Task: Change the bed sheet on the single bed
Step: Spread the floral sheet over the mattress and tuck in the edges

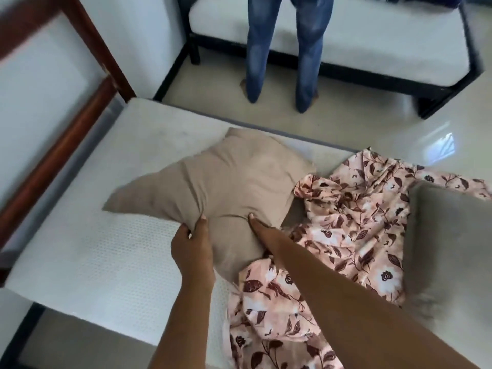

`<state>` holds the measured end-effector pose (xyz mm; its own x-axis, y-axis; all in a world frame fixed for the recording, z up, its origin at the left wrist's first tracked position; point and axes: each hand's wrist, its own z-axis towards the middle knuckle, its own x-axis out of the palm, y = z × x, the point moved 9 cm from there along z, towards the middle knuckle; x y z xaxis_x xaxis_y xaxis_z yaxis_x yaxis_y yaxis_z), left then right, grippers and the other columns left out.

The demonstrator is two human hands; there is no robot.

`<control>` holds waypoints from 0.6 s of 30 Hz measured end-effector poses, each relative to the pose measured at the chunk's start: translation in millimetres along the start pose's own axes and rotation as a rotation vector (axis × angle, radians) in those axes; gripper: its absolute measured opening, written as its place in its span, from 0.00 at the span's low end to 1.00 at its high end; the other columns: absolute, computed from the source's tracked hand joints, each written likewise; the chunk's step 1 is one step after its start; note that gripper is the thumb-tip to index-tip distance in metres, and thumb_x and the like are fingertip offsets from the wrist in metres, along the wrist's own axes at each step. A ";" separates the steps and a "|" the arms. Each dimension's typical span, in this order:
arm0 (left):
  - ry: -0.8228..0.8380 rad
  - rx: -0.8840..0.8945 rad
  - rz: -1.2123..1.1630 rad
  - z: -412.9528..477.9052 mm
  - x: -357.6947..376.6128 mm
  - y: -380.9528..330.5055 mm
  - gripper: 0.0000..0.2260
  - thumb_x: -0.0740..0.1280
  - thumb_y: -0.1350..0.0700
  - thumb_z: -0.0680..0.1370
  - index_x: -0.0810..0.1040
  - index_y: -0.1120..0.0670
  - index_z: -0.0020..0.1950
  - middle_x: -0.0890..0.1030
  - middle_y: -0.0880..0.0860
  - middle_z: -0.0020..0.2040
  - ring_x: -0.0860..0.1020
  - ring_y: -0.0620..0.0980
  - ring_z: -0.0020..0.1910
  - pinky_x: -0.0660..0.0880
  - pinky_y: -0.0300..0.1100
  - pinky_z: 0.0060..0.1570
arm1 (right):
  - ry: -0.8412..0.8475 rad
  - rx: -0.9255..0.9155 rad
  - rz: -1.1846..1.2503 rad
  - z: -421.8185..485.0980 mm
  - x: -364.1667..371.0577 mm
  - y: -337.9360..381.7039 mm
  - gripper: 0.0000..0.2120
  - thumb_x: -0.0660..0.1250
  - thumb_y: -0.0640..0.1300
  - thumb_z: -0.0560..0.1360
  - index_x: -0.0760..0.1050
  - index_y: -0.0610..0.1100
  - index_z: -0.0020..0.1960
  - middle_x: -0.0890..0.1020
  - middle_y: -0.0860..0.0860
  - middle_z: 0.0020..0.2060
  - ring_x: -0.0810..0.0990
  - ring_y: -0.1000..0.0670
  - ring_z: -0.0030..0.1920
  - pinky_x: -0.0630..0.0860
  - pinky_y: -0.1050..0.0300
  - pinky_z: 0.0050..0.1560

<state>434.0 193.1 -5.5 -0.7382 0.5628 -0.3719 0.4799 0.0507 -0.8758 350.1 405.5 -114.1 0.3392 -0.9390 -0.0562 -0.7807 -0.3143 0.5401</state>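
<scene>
A beige pillow (239, 179) lies in the middle of the bare white mattress (93, 251). My left hand (191, 243) grips a fold of the pillow's near edge. My right hand (259, 225) reaches in from the right, its fingers dug into the pillow so only part of it shows. A crumpled pink floral sheet (354, 222) is heaped on the mattress to the right of the pillow and trails toward the near edge.
A wooden headboard (66, 129) runs along the bed's left side. A grey cushion (452, 235) lies at the right. A person in blue jeans (285, 49) stands on the tiled floor (346, 123) beside a second, black-framed bed (372, 38) at the back.
</scene>
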 end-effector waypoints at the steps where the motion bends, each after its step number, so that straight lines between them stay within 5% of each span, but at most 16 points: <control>1: -0.006 0.084 0.017 -4.0 -4.0 -23.7 0.13 0.69 0.47 0.76 0.82 0.56 0.45 0.83 0.51 0.42 0.80 0.54 0.45 0.77 0.53 0.50 | 0.044 0.020 0.064 -2.7 7.2 1.5 0.63 0.72 0.82 0.48 0.72 0.44 0.73 0.78 0.46 0.67 0.78 0.42 0.64 0.75 0.44 0.68; 5: -0.014 0.304 0.071 -36.5 -13.4 -103.1 0.17 0.66 0.42 0.74 0.72 0.54 0.36 0.76 0.52 0.32 0.77 0.58 0.35 0.73 0.52 0.39 | 0.229 0.066 0.194 -36.0 27.5 13.8 0.52 0.63 0.85 0.56 0.77 0.47 0.64 0.84 0.44 0.57 0.80 0.42 0.59 0.70 0.45 0.66; 9: 0.012 0.445 0.070 -91.2 -16.4 -159.0 0.16 0.66 0.43 0.73 0.71 0.54 0.37 0.75 0.52 0.32 0.78 0.58 0.34 0.76 0.57 0.38 | 0.337 -0.005 0.392 -55.7 35.6 37.8 0.54 0.70 0.82 0.56 0.78 0.44 0.68 0.83 0.41 0.62 0.77 0.38 0.68 0.66 0.36 0.74; 14: 0.029 0.754 0.187 -159.4 -10.3 -222.3 0.16 0.71 0.54 0.75 0.68 0.55 0.34 0.75 0.49 0.36 0.74 0.49 0.34 0.71 0.43 0.32 | 0.398 -0.130 0.487 -71.1 10.3 81.8 0.43 0.68 0.77 0.66 0.77 0.50 0.70 0.73 0.39 0.72 0.70 0.36 0.74 0.63 0.37 0.77; 18: 0.121 0.958 0.354 -215.1 19.1 -239.9 0.20 0.75 0.58 0.72 0.63 0.51 0.33 0.78 0.48 0.43 0.69 0.47 0.31 0.63 0.32 0.28 | 0.406 -0.194 0.638 -126.0 -42.2 123.3 0.29 0.59 0.62 0.76 0.80 0.42 0.65 0.82 0.40 0.62 0.81 0.39 0.62 0.73 0.43 0.69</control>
<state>406.7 369.2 263.6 -0.5501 0.4993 -0.6693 0.0421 -0.7839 -0.6194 305.7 424.0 60.6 0.0507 -0.7937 0.6062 -0.7962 0.3343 0.5042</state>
